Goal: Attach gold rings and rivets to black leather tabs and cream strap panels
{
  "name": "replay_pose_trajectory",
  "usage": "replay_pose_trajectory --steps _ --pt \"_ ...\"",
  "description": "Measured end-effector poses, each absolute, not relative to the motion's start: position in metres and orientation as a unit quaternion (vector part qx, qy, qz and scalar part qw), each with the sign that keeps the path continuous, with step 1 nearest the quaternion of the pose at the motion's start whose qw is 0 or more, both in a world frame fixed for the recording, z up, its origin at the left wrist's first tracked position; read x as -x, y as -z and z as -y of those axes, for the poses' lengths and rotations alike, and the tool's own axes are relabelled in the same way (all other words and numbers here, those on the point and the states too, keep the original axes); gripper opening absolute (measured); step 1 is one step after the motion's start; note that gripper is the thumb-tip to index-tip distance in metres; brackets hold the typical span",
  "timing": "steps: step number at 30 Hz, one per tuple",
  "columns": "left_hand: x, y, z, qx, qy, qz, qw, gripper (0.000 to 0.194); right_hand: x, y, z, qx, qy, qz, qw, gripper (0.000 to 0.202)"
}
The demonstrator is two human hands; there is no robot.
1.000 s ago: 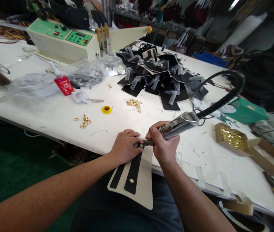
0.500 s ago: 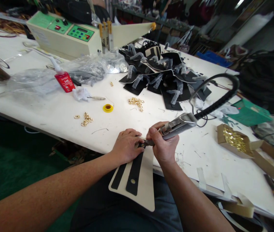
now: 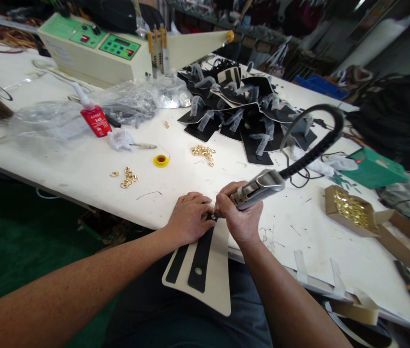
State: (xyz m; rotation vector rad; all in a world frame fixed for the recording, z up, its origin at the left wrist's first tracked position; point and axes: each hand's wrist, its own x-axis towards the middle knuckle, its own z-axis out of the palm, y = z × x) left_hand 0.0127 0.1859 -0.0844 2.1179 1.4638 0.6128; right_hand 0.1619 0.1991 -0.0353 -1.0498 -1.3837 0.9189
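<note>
My right hand (image 3: 243, 215) is wrapped round a grey electric screwdriver (image 3: 261, 187), its black cable arching up to the right. The screwdriver is tilted, with its tip at a small metal fitting (image 3: 214, 217) near the upper end of a black strip. That strip lies on a cream panel (image 3: 219, 270), which overhangs the table's front edge above my lap. My left hand (image 3: 190, 217) presses on the panel's upper part and grips it, thumb and forefinger beside the fitting. Lower on the strip sits a round metal stud (image 3: 198, 271). The screwdriver's very tip is hard to make out between my hands.
Small gold rings and clasps lie in piles (image 3: 129, 178) on the white table (image 3: 168, 193). A yellow spool (image 3: 161, 161), a red glue bottle (image 3: 96, 121) and stacked black panels (image 3: 259, 140) stand behind. At right are a carton of gold parts (image 3: 351, 210) and a green box (image 3: 376, 165).
The screwdriver's body and cable have swung slightly left, with my right hand moving a little left too. My left hand and the panel have hardly moved.
</note>
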Motion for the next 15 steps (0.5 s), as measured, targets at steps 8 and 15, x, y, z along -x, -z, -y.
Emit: replay_pose_trajectory --steps 8,15 --pt "-0.0130 0.0839 -0.1846 -0.777 -0.228 -0.535 0.241 0.027 -0.1621 0.0386 -0.2002 0.427 -0.404 0.589 0.554 0.024" --pt "-0.0140 0.0862 -0.1854 -0.774 -0.240 -0.535 0.237 0.020 -0.1609 0.0363 -0.1990 0.421 -0.391 0.616 0.539 0.023"
